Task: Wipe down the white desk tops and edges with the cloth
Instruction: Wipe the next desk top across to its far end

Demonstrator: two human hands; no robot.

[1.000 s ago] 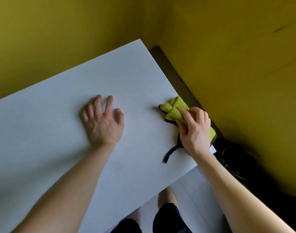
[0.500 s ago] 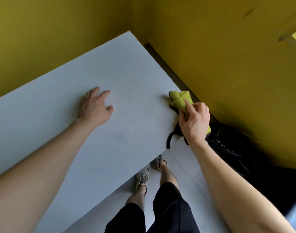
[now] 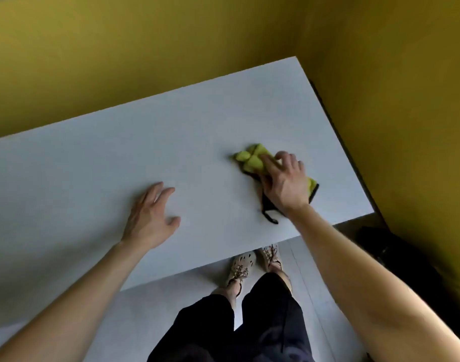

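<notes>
We have mustard-yellow wall [image 3: 119,61] across the whole upper part of the frame; a second yellow wall [image 3: 406,113] comes down the right side, and the two meet in a corner at the top, right of centre; along the bottom there is pale tiled floor [image 3: 150,322], with a thin joint line slanting through it at lower right; two beige lace-up shoes [image 3: 240,267] stand side by side on it, lower centre, toes pointing up the frame; black trousers [image 3: 249,333] fill the bottom centre, ending above the ankles; at the right edge a dark bag-like shape [image 3: 396,259] sits low against the wall; we cannot make out what it is.
</notes>
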